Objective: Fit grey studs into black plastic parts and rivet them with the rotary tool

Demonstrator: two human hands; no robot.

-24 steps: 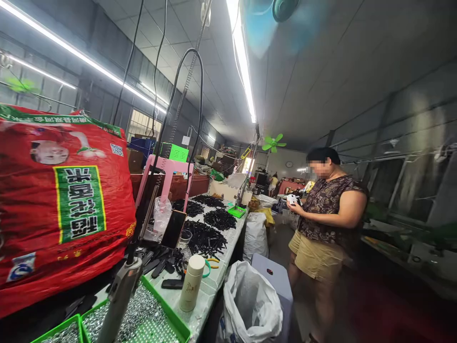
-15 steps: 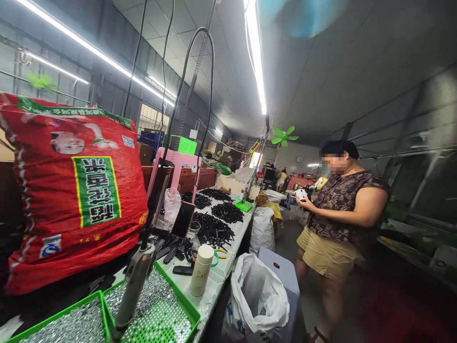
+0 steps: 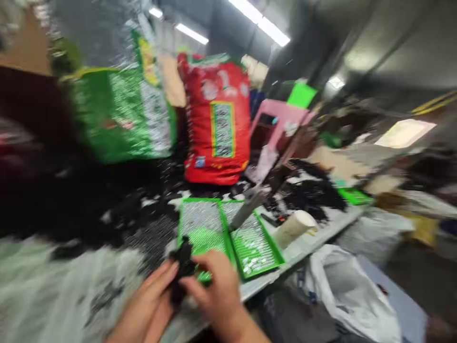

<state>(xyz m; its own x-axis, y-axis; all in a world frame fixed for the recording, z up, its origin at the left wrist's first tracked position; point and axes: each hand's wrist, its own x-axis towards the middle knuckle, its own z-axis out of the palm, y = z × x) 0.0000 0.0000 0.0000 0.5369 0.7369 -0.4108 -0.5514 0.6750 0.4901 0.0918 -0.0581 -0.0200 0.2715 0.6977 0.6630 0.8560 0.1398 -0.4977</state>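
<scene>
My left hand is closed around a small black part, its exact kind smeared by motion. Thumb and fingers of my right hand pinch at the right side of that same part; whether they grip it or a tiny piece beside it cannot be made out. Just beyond both hands lie two green trays of small shiny metal pieces. A grey hand-held driver hangs slanted over the right tray.
Dark loose parts cover the bench to the left. A red sack and a green sack stand behind. Right of the trays is a cream bottle. An open white sack stands beside the bench edge.
The view has swung left and down to the bench. Both my hands and the black part have come into sight; the standing person has left the picture.
</scene>
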